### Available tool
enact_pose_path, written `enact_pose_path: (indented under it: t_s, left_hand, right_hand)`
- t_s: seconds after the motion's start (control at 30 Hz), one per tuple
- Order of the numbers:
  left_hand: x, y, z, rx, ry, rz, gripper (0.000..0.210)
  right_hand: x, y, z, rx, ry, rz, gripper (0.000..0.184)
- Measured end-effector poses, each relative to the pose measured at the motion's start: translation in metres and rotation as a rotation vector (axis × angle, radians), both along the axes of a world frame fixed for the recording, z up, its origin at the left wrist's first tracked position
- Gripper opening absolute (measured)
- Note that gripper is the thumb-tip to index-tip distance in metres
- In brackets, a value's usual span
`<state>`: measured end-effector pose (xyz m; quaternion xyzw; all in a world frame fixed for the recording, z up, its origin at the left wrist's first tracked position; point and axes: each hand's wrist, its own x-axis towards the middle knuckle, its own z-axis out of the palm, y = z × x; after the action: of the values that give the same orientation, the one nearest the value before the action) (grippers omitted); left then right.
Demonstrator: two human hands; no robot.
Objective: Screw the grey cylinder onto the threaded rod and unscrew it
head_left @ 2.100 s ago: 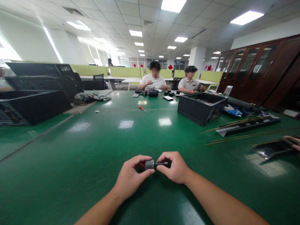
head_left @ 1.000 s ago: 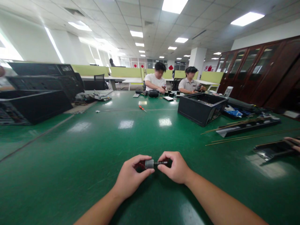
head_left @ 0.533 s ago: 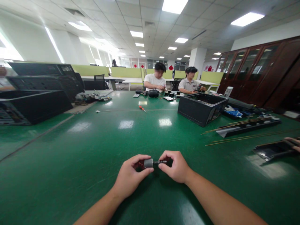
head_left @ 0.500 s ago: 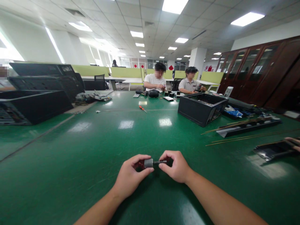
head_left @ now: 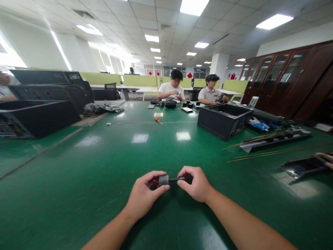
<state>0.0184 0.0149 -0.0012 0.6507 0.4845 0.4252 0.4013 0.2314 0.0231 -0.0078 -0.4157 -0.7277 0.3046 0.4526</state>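
A grey metal cylinder with a thin dark shaft point(head_left: 163, 180) is held level, just above the green tabletop near me. My left hand point(head_left: 146, 191) grips the thick cylinder end, thumb in front and fingers behind. At the other side, my right hand point(head_left: 195, 183) pinches the shaft near its free tip with thumb and forefinger. Between the two hands a stretch of the bare shaft shows. The fingers of my left hand behind the cylinder are partly hidden.
An orange screwdriver point(head_left: 158, 121) lies farther up the green table point(head_left: 109, 166). Dark computer cases stand at left point(head_left: 39, 118) and right point(head_left: 221, 121). Thin brass-coloured rods point(head_left: 260, 158) lie right, near another person's hand point(head_left: 325, 158). Two people sit across the table.
My left hand and the cylinder have shifted slightly left. More bare shaft shows between the hands, and my right fingers sit nearer its tip. A person opposite has moved their hands.
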Motion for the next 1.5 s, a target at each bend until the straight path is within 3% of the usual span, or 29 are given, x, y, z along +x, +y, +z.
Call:
enact_pose_path:
  t_s: [1.27, 1.4, 1.5]
  left_hand:
    - [-0.001, 0.001, 0.003, -0.064, -0.126, 0.038, 0.043]
    - [-0.001, 0.001, 0.003, -0.062, -0.163, 0.052, 0.044]
    - [-0.003, 0.004, 0.003, -0.039, -0.126, 0.108, 0.043]
  right_hand:
    - [0.009, 0.008, -0.005, -0.004, 0.035, -0.007, 0.002]
    - [0.012, 0.012, -0.009, -0.062, 0.117, -0.011, 0.004]
    - [0.014, 0.019, -0.014, -0.195, 0.289, 0.018, 0.009]
